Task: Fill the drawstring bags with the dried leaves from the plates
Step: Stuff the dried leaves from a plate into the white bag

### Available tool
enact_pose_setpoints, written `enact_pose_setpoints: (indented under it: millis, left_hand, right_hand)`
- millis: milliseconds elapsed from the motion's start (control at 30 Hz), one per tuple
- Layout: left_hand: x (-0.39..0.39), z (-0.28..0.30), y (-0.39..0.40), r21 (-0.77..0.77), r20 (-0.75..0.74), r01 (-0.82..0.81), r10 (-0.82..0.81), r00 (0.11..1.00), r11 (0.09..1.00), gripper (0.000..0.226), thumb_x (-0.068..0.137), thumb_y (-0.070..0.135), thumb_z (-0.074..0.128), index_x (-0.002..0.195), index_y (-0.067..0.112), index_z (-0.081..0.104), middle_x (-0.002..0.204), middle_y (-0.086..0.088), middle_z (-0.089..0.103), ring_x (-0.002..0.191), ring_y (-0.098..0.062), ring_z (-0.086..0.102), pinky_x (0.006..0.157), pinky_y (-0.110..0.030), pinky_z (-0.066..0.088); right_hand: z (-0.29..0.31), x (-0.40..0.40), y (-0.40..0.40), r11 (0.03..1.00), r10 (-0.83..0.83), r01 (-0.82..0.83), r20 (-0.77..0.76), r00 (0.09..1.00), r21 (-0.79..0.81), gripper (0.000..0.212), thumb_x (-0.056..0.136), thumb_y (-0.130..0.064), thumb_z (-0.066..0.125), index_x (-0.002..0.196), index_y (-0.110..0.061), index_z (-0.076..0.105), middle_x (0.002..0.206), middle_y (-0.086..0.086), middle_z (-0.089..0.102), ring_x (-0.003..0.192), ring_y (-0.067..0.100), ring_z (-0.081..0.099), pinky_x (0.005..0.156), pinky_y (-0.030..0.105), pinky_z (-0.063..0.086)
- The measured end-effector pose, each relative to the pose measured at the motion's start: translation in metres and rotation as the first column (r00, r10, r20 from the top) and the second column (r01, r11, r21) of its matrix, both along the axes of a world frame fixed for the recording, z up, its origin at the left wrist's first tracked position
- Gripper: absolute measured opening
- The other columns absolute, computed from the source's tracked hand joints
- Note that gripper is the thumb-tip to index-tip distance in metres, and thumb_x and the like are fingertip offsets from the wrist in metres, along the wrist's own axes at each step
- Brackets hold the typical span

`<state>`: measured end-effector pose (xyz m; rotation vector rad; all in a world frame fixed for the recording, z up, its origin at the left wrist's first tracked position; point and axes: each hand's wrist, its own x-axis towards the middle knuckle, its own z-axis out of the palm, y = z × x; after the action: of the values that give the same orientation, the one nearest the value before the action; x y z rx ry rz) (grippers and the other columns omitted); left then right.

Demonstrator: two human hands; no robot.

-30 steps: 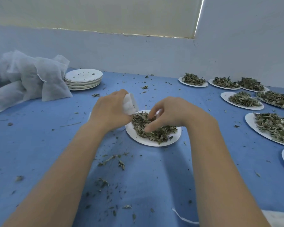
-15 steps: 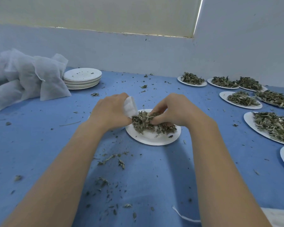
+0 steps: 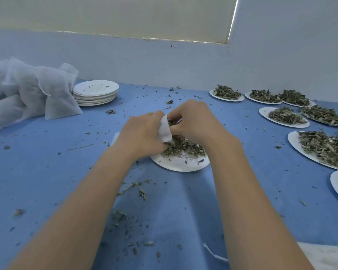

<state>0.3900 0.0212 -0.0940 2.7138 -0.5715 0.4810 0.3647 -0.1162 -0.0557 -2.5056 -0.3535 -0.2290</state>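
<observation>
Crumbs strewn on near worktop (image 3: pixel 174 211). Mid-fill: left hand (image 3: pixel 142 137) gripping drawstring bag (image 3: pixel 165 131) mouth over plate (image 3: pixel 180 164); right hand (image 3: pixel 193 121) fingers pinched on dried leaves (image 3: pixel 180 146), at bag opening. Next, prob.: push pinch in w/o spilling. Beyond: full plates (image 3: pixel 300 141) right, emptied stack (image 3: pixel 95 92) far left.

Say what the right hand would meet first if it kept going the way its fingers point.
The right hand points left toward the mouth of the bag held by the left hand; it would probably meet that bag first, though depth is unclear.
</observation>
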Motion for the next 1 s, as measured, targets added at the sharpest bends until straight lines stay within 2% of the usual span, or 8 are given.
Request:
enact_pose_setpoints:
  millis: [100,200,300,433,600,767,900,1000]
  left_hand:
    - [-0.001,0.001,-0.001,-0.156,-0.034,0.023,-0.029,0.999,0.987,0.041,0.07,0.029,0.071,0.102,0.02,0.048,0.077,0.007,0.049,0.079,-0.022,0.049,0.06,-0.03,0.032]
    - [-0.001,0.002,0.002,-0.191,-0.031,0.028,-0.034,0.999,0.981,0.038,0.07,0.028,0.071,0.099,0.021,0.049,0.081,0.003,0.054,0.08,-0.023,0.052,0.06,-0.03,0.036]
    - [-0.001,0.003,0.004,-0.239,-0.024,0.019,-0.026,0.999,0.971,0.032,0.069,0.028,0.07,0.093,0.022,0.049,0.074,0.006,0.052,0.076,-0.021,0.05,0.056,-0.029,0.037]
    - [-0.002,0.003,0.002,-0.267,0.003,0.033,-0.033,0.999,0.963,0.034,0.068,0.029,0.07,0.096,0.024,0.053,0.073,0.01,0.05,0.074,-0.017,0.05,0.055,-0.021,0.036]
    - [0.0,0.0,0.004,-0.276,-0.019,0.021,-0.027,0.999,0.961,0.032,0.069,0.03,0.07,0.092,0.023,0.049,0.073,0.01,0.049,0.075,-0.018,0.05,0.053,-0.023,0.034]
    - [0.002,0.001,0.008,-0.336,-0.021,-0.013,0.006,1.0,0.942,0.035,0.071,0.037,0.069,0.096,0.02,0.051,0.081,0.007,0.054,0.08,-0.019,0.051,0.061,-0.032,0.041]
    - [0.001,0.002,0.009,-0.422,-0.035,-0.02,0.005,0.999,0.906,0.031,0.07,0.036,0.067,0.094,0.023,0.052,0.082,0.008,0.057,0.081,-0.016,0.053,0.065,-0.034,0.045]
    - [-0.001,0.004,0.008,-0.442,-0.041,-0.018,0.0,0.999,0.897,0.033,0.067,0.04,0.063,0.094,0.025,0.053,0.084,0.007,0.059,0.08,-0.013,0.054,0.065,-0.031,0.045]
  right_hand:
    - [0.001,-0.001,-0.005,0.996,0.058,-0.055,-0.049,0.997,0.065,0.017,0.079,-0.02,0.068,0.085,-0.004,0.07,0.063,0.012,0.046,0.057,0.012,0.031,0.049,0.021,0.026]
    - [0.003,-0.006,-0.014,0.974,0.15,-0.128,-0.113,0.982,0.185,0.018,0.081,-0.018,0.069,0.095,-0.008,0.071,0.083,0.021,0.063,0.064,0.01,0.043,0.055,0.017,0.031]
    - [-0.001,-0.004,-0.012,0.928,0.077,-0.04,-0.085,0.993,0.369,0.02,0.076,-0.016,0.074,0.095,-0.021,0.072,0.088,-0.001,0.072,0.071,0.003,0.062,0.05,0.007,0.038]
    - [-0.008,0.001,0.002,0.903,-0.041,0.03,0.016,0.999,0.428,0.022,0.077,-0.012,0.071,0.091,-0.02,0.056,0.079,-0.01,0.064,0.074,0.008,0.06,0.059,0.011,0.046]
    - [-0.002,-0.003,-0.007,0.894,0.153,-0.105,-0.076,0.985,0.435,0.023,0.083,-0.007,0.062,0.097,-0.023,0.054,0.086,-0.008,0.074,0.074,0.01,0.064,0.071,0.025,0.05]
    - [-0.001,-0.004,-0.022,0.833,0.087,-0.071,-0.003,0.996,0.549,0.028,0.083,-0.005,0.064,0.101,-0.025,0.057,0.101,-0.011,0.071,0.101,0.007,0.063,0.088,0.029,0.048]
    - [-0.007,-0.002,-0.02,0.841,0.052,0.063,-0.196,0.979,0.538,0.035,0.084,-0.018,0.062,0.115,-0.035,0.057,0.115,-0.002,0.059,0.099,0.012,0.064,0.089,0.033,0.052]
    - [-0.01,-0.002,-0.014,0.752,0.175,0.074,-0.307,0.935,0.655,0.038,0.085,-0.014,0.062,0.122,-0.02,0.056,0.109,0.007,0.067,0.085,0.02,0.071,0.086,0.03,0.055]
